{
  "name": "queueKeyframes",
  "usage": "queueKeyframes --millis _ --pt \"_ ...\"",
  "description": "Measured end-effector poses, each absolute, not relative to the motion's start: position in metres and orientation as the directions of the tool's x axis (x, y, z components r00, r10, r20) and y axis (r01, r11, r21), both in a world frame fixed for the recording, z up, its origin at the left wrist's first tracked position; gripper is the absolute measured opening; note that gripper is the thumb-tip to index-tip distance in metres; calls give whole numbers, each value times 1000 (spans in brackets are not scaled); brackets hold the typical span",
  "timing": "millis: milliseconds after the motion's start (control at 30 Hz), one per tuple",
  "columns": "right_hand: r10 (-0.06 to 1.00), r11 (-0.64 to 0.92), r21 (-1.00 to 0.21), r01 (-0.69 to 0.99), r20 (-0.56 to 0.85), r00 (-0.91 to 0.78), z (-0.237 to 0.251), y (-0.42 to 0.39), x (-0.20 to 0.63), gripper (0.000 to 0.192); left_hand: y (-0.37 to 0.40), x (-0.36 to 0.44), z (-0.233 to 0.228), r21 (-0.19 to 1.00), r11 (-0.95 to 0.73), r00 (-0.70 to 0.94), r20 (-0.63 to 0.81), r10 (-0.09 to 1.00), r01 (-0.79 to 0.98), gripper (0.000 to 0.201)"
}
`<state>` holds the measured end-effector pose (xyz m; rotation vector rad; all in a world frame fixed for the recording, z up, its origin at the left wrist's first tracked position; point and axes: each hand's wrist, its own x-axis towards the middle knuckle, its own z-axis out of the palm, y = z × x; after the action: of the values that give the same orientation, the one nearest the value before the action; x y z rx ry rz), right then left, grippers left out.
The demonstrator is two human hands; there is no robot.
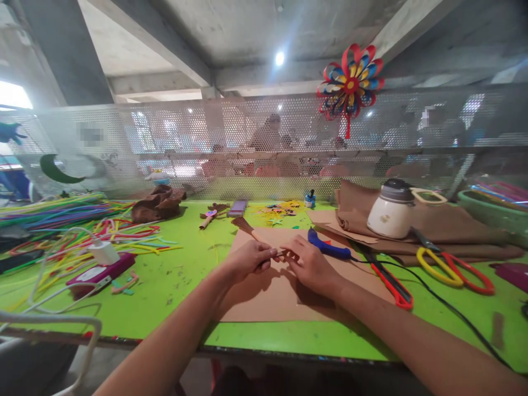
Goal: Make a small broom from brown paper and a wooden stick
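1. At the far right, a green basin [487, 214] holds thin coloured sticks [501, 190], some blue, some pink.
2. A white bottle [390, 212] with a dark lid stands by the folded brown material [441, 220]; I cannot tell what is inside.
3. A small blue bottle [309, 199] stands on the far side, near a scatter of yellow star-shaped pieces [274, 210].
4. My left hand [251, 257] and right hand [307, 261] meet over the brown sheet [256, 305], fingers drawn narrow, pinching a small brown piece [281, 253] between them. My fingers cover much of it.
5. A brown brush-like bundle [244, 224] lies just beyond my left hand, its stem pointing towards me.
6. Just right of my right hand lies a blue glue gun [330, 247], its black cable [443, 302] running to the near right edge.
7. Farther right are a red-edged cutter [391, 281] and scissors [454, 269] with yellow and red handles.
8. On the left, coloured strips [53, 212] spread behind a purple power bank [101, 275] and its white cord [39, 280].
9. My forearms cross the dark near edge of the table [165, 308]; green surface shows between the power bank and the sheet. A perforated screen [231, 132] bounds the far side.
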<state>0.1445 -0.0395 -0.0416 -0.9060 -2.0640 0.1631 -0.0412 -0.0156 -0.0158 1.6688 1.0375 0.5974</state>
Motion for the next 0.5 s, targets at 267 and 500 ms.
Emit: queueKeyframes --millis 267,500 --pt "917 281 -958 64 248 -312 -32 -33 148 30 -19 -32 -15 746 -417 494 137 859 519 33" --pt "911 247 -969 16 226 -345 -25 -29 157 34 -34 -27 -8 557 -611 527 327 784 563 30"
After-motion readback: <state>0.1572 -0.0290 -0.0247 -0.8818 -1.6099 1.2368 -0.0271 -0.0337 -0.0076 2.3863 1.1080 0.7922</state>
